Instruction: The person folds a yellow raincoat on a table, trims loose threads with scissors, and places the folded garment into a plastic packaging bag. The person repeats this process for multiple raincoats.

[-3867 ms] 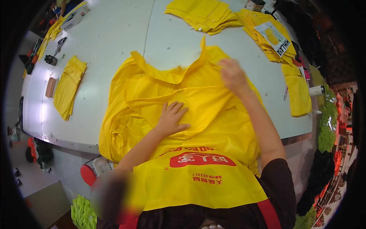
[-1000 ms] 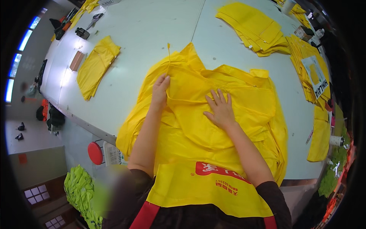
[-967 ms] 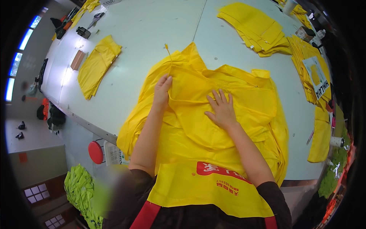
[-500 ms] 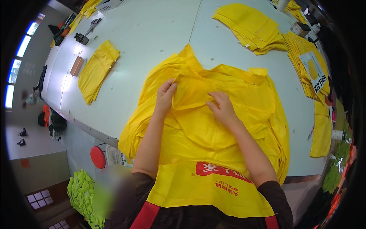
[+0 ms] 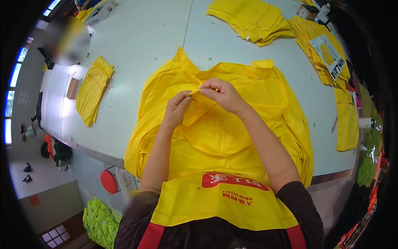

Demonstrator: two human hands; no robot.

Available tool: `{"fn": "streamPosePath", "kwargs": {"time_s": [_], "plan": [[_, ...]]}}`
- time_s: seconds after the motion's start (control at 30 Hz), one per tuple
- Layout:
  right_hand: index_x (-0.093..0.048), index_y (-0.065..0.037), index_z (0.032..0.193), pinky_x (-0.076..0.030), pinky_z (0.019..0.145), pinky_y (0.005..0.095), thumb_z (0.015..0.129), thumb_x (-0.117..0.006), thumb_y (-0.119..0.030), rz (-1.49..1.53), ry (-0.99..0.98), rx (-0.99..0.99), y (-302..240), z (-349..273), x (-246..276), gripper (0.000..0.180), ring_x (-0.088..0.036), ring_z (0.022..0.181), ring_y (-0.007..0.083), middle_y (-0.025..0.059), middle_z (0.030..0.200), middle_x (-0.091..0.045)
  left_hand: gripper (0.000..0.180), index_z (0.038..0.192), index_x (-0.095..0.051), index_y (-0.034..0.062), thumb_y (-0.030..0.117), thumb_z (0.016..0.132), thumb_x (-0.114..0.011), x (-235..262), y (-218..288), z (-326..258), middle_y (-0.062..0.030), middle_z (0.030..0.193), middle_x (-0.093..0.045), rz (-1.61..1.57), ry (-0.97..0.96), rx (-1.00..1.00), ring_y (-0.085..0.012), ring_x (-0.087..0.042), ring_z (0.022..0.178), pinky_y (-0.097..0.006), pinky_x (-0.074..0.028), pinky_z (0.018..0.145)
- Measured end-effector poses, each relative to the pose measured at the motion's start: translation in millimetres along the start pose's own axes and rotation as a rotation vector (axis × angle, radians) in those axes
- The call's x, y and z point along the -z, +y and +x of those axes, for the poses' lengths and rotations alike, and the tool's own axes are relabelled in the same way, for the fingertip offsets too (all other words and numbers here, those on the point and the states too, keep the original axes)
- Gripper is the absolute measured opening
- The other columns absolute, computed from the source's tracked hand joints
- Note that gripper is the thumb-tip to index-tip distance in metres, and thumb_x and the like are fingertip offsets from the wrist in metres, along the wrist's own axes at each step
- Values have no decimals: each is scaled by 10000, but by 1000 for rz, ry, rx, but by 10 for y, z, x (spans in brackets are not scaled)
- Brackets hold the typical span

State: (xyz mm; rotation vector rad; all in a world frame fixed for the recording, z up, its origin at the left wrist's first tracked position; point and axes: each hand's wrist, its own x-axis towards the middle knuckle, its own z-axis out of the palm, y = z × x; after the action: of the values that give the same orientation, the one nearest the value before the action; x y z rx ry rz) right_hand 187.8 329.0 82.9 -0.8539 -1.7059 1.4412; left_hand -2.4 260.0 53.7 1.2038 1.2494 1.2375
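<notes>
Yellow, thin and slightly glossy, the large garment (image 5: 232,133) is lying spread over the near edge of the bench (image 5: 145,50), hanging a little over that edge toward the person; it looks light, limp and somewhat slippery, so it will likely crumple and slide rather than hold a shape, and a hem or seam is the sensible place to pinch it. The left hand (image 5: 176,108) is pinching a raised fold of the fabric between thumb and fingertips, fingers curled nearly closed, and the right hand (image 5: 222,94) is meeting it from the other side, gripping the same lifted edge in a tight pinch, both hands lifting it just above the middle of the garment. Going left to right: toward the far left corner a white carton (image 5: 100,11) with dark markings is sitting; near the left edge a small brown block (image 5: 73,88) is lying beside a folded yellow piece (image 5: 93,96); at the far edge a stack of folded yellow pieces (image 5: 253,18) is resting; along the right edge a row of yellow packs (image 5: 319,50) is running, topped by a white printed label sheet (image 5: 331,56).
</notes>
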Motion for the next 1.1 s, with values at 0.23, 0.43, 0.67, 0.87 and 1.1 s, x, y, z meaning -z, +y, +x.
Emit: {"fn": "streamPosePath", "kwargs": {"time_s": [0.23, 0.43, 0.67, 0.87, 1.1], "plan": [[-620, -40, 836, -425, 589, 261, 774, -683, -245, -337, 90, 209, -1, -15, -19, 223, -521, 645, 155, 64, 738, -565, 212, 1061, -588, -6, 99, 883, -540, 5, 2, -40, -26, 958, -613, 215, 8, 87, -111, -549, 902, -243, -435, 815], [-634, -16, 845, -423, 587, 235, 819, -632, -195, 81, -111, -119, -154, 52, 84, 181, -507, 629, 77, 13, 689, -586, 189, 1049, -604, 20, 82, 886, -529, -40, 260, 46, -19, 946, -619, 220, -119, 13, -106, -549, 888, -235, -438, 795], [-658, -42, 856, -455, 631, 264, 787, -650, -158, -119, -152, 13, -163, 19, 98, 135, -585, 684, 133, 64, 761, -643, 451, 1220, -493, 57, 83, 795, -644, -200, 676, -37, -95, 1133, -576, 476, -77, -154, -159, -562, 948, -276, -461, 754], [-649, -104, 765, -459, 615, 378, 765, -615, -264, -475, 32, 315, -107, -99, 97, 163, -592, 736, 271, 82, 744, -612, 465, 1223, -500, 61, 5, 776, -617, 49, 95, 245, -45, 1000, -571, 479, -301, -28, -101, -515, 830, -231, -431, 665], [-622, -98, 649, -463, 589, 403, 722, -601, -228, -625, 7, 392, -29, -64, 55, 151, -586, 675, 294, 91, 665, -585, 638, 1359, -334, 85, -26, 776, -569, -270, 165, 163, -73, 1351, -400, 406, -152, -211, -107, -488, 860, -226, -412, 653]]}}
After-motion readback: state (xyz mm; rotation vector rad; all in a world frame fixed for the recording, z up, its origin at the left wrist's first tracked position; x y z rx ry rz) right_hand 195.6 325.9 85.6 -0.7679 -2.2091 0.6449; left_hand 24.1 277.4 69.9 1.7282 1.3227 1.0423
